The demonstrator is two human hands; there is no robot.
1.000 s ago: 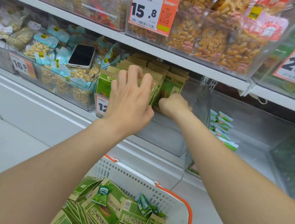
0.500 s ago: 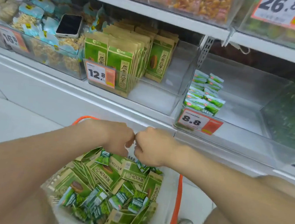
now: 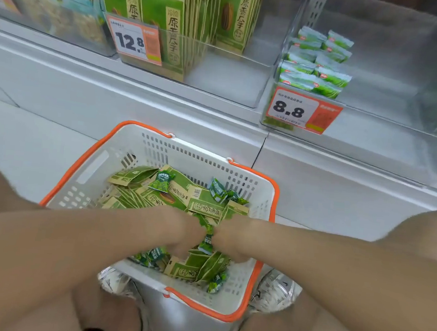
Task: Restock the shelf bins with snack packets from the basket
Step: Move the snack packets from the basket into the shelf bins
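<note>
Low, left hand (image 3: 180, 232) beside right hand (image 3: 233, 242)

One white slotted plastic basket with orange rim (image 3: 161, 144). Above it, two orange-and-white price tags (image 3: 134, 39) (image 3: 302, 110). By its near corners, two silvery-white shoes (image 3: 112, 280) (image 3: 276, 292).

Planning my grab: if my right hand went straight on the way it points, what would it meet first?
Likely the small green packet beside the right hand in the basket, then the left hand just beyond; blur leaves depth unsure.
</note>
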